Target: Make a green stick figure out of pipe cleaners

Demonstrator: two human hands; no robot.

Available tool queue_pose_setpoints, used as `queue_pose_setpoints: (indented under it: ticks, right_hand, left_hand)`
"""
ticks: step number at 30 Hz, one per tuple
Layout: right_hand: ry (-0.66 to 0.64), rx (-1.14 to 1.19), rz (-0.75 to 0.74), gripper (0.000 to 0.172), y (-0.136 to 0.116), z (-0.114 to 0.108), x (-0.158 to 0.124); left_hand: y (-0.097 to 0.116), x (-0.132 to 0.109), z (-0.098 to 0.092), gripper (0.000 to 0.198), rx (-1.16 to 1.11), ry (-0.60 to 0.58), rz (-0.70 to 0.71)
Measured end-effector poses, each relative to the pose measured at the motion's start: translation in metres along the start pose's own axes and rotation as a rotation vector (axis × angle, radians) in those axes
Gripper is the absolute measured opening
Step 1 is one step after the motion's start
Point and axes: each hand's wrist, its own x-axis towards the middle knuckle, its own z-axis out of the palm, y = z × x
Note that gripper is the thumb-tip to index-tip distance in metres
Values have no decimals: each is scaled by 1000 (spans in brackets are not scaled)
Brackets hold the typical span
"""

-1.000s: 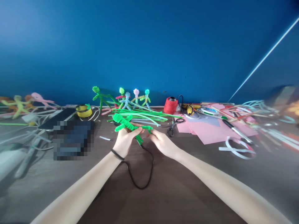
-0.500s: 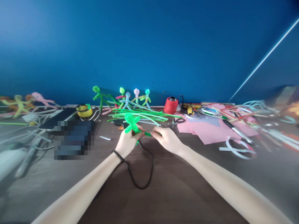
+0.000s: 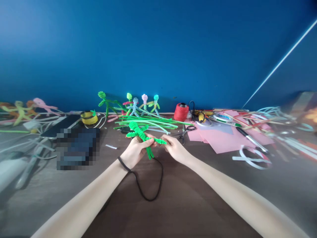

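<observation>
A bright green pipe-cleaner figure (image 3: 139,130) is between my hands, with a round head, arms and legs of coiled fuzzy stem. My left hand (image 3: 137,148) is closed round its lower body, the thumb pressed on it. One leg sticks out to the right, and the fingertips of my right hand (image 3: 174,148) pinch its end. The other leg hangs below my left fingers. Just behind lies a bunch of loose green pipe cleaners (image 3: 153,122). A black cord (image 3: 162,175) loops on the table under my hands.
Several finished pipe-cleaner figures (image 3: 135,105) stand along the blue wall. Scissors (image 3: 183,134), a red thread spool (image 3: 181,112), pink paper (image 3: 218,140) and a pen (image 3: 250,138) lie to the right. A yellow tape roll (image 3: 89,117) and a dark pixelated object (image 3: 79,148) are on the left.
The green figure has tilted to the left, and its outstretched leg shows more fully. My right hand has shifted slightly, its fingers still at the leg's end.
</observation>
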Motion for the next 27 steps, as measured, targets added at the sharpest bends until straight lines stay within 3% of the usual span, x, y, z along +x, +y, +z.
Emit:
queue_pose_setpoints:
  ticks: [6, 11, 16, 21, 27]
  right_hand:
    - [-84, 113, 117, 25, -7, 16, -6]
    - [-154, -59, 80, 19, -19, 13, -9]
    - [-39, -327, 2, 22, -19, 3, -8]
    - [82, -353, -51, 30, -17, -6, -5]
    - [55, -75, 14, 33, -12, -8, 1]
  left_hand:
    - [2, 1, 3, 19, 37, 80, 32]
    - [7, 1, 2, 14, 492, 216, 169]
    - [7, 1, -1, 11, 762, 244, 236]
    - [5, 1, -1, 14, 657, 103, 138]
    - [8, -2, 4, 19, 436, -16, 33]
